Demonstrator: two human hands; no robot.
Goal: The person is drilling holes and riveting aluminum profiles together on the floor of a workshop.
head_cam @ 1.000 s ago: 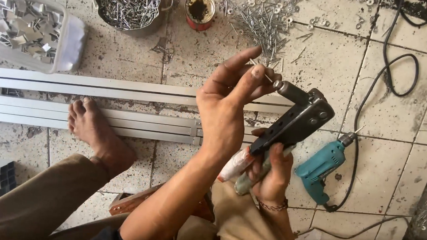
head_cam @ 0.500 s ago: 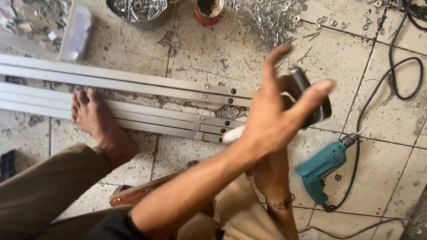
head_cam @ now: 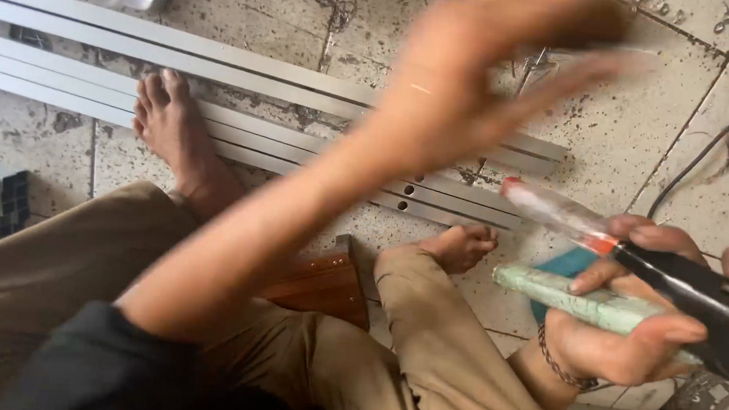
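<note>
- two hands show: the right hand point(head_cam: 624, 327), nearest, is closed around a rivet gun point(head_cam: 626, 281) with pale green and clear red-tipped handles, low at the right.
- just beyond, bare feet rest on the tiled floor point(head_cam: 617, 143), one touching the aluminium rails point(head_cam: 301, 143).
- farther up, the left hand point(head_cam: 471, 77) is raised and blurred, fingers spread, holding nothing i can make out.
</note>
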